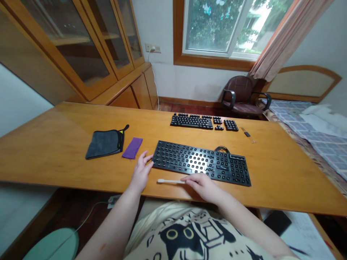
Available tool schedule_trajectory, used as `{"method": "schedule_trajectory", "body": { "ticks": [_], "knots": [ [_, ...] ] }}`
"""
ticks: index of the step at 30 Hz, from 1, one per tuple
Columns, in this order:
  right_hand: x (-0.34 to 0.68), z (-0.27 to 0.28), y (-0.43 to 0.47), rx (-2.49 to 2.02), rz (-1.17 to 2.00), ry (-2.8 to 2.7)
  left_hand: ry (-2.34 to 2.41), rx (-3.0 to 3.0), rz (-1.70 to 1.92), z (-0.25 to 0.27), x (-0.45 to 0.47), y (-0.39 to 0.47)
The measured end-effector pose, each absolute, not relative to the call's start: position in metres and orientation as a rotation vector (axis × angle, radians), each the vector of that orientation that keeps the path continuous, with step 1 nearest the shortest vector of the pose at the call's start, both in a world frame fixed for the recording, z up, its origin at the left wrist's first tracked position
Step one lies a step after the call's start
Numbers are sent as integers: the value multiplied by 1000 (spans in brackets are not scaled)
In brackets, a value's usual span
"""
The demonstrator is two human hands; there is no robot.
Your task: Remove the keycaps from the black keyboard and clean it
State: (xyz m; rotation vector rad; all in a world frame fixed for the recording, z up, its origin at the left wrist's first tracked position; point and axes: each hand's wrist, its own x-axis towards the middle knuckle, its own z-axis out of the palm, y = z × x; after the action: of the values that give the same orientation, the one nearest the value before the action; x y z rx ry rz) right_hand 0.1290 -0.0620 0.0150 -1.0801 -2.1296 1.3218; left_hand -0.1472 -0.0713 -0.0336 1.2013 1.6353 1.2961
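A black keyboard (173, 156) with its keycaps off lies in front of me, rows of bare switch posts showing. My left hand (141, 169) is at its left end, fingers apart and fingertips touching the edge. Below the keyboard's front edge, my right hand (202, 185) pinches the handle end of a slim white brush (170, 181), which looks like a toothbrush. The brush head points left, just above or on the desk; which of the two I cannot tell. The keyboard's cable (222, 148) is coiled behind it.
Removed keycaps (192, 121) stand grouped at the desk's far side, beside a wire keycap puller (247, 134). Left of the keyboard lie a folded purple cloth (132, 148) and a grey cloth (104, 143). The desk's front edge (159, 196) runs close to my body.
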Motion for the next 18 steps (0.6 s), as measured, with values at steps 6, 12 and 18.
{"method": "schedule_trajectory", "body": {
  "ticks": [6, 12, 18],
  "knots": [
    [124, 18, -68, -1107, 1242, -2124, 1479, 1061, 1468, -20, -144, -76],
    [125, 26, -74, -1015, 1147, -2124, 1192, 683, 1335, -6, -150, -63],
    [131, 24, -77, -1008, 1046, -2147, 1127, 584, 1295, -3, -137, -50]
  ]
}}
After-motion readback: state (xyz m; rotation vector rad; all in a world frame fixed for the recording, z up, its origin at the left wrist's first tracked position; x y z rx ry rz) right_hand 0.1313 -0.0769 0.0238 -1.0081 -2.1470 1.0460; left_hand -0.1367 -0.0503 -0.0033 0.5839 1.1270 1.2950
